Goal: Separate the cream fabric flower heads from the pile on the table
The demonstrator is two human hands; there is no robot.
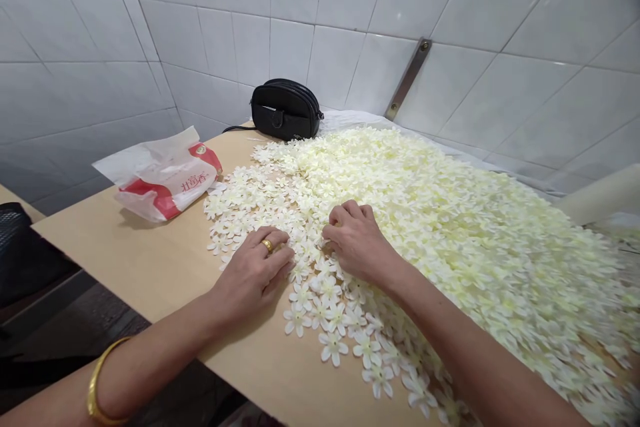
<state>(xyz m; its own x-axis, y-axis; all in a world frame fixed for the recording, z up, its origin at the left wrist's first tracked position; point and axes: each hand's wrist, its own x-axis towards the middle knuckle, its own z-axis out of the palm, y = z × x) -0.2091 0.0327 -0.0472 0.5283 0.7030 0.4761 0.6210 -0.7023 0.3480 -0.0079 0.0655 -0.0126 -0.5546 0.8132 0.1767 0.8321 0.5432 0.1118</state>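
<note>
The left hand (257,263) sits at the left edge of the flowers (450,227), fingers bent; the right hand (360,243) reaches among them, fingers curled. I can't tell whether either pinches any. They're heaped across the table's (100,260) right, a plastic bag (183,177) left, a purse (285,108) far.

1. Left hand (255,267): bare; one ring (269,245), gold-coloured, broad rounded band with a shiny surface, finer detail too small to read.
2. Left forearm (170,340): uncovered; one bangle (92,387), gold-coloured, slim, smooth, glossy, curved like a hoop.
3. Right hand (357,240): bare, knuckles and back uncovered.
4. Right forearm (465,340): uncovered along its visible length.
</note>
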